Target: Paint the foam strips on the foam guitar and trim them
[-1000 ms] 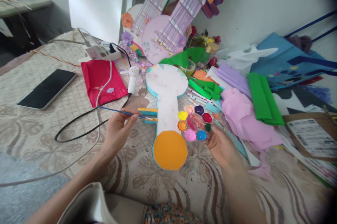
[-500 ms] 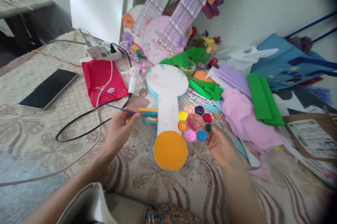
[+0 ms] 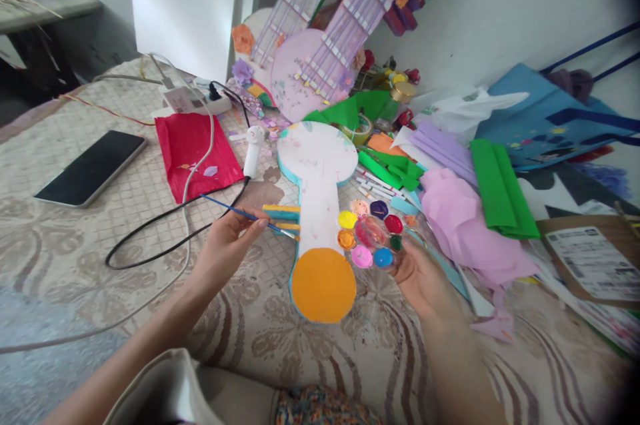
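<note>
"Cutout board (image 3: 319, 212): where do we have it?"

"Flat on our patterned tablecloth (image 3: 260, 318), between our two hands, orange round end towards us, white one away."

"And our grips?"

"Our left hand (image 3: 235, 232) has thumb and fingers pinched on the blue paintbrush (image 3: 225, 205), its tip by the board's lower side peg (image 3: 291, 226); we cannot tell whether it touches. Our right hand (image 3: 420, 272) is clamped on the edge of the paint palette (image 3: 371, 230)."

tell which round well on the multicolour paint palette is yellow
The bright yellow round well, pictured just above the orange round well; no other is yellow.
</note>
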`<state>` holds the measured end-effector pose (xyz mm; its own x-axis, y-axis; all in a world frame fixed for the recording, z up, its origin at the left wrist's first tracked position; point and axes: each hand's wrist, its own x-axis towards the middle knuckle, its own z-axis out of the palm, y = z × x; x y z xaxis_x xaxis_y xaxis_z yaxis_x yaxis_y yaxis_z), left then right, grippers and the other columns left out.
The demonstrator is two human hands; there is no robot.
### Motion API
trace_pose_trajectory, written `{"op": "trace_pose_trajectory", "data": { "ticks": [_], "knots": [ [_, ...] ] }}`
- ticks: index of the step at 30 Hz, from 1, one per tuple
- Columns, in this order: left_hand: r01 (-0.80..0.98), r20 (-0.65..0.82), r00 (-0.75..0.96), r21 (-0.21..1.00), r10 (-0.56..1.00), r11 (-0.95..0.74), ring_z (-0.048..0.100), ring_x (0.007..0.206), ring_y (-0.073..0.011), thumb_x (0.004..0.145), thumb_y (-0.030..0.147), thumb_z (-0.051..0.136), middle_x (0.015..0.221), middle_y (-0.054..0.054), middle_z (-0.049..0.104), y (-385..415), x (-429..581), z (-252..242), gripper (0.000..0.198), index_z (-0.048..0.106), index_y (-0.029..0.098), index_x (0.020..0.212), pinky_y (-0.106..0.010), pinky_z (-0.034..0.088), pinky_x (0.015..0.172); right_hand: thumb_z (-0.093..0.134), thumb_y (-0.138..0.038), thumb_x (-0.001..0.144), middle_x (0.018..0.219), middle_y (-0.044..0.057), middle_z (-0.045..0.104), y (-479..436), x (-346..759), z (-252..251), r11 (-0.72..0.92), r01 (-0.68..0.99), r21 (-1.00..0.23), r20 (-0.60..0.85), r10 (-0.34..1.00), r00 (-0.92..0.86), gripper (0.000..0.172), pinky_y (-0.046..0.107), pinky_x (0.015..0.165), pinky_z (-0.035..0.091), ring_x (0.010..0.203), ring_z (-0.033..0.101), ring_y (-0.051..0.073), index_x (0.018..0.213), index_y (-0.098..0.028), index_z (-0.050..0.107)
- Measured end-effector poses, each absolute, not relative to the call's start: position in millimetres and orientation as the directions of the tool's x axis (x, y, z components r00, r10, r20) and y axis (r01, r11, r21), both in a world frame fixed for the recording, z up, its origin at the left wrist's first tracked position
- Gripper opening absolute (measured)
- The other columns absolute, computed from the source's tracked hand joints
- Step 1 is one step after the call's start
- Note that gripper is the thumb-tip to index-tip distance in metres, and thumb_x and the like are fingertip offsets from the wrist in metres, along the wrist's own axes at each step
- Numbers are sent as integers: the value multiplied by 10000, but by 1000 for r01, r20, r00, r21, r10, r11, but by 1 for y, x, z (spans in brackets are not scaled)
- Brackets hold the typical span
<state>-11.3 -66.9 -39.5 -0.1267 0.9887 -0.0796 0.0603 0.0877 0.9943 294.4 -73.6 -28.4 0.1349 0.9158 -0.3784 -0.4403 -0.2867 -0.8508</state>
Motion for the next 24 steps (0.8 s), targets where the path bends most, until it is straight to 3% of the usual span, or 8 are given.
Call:
{"op": "trace_pose_trajectory", "data": {
  "ticks": [16, 24],
  "knots": [
    [354, -62, 15, 934, 998, 52, 646, 835, -226, 786, 382, 648, 855, -58, 702, -78, -47, -26, 192, 675, 201, 843, -343, 486, 771, 739, -304, 715, 796, -37, 734, -74, 293, -28, -289, -430, -855, -377, 916, 135, 145, 189, 460, 499, 582, 645, 110, 824, -221, 693],
    [349, -91, 20, 934, 996, 79, 647, 781, -219, 780, 358, 664, 807, -56, 710, -92, -70, -27, 182, 686, 187, 840, -311, 502, 719, 736, -299, 711, 810, -33, 743, -74, 293, -29, -286, -425, -859, -369, 920, 127, 149, 204, 456, 509, 583, 657, 124, 832, -223, 692]
  ]
}}
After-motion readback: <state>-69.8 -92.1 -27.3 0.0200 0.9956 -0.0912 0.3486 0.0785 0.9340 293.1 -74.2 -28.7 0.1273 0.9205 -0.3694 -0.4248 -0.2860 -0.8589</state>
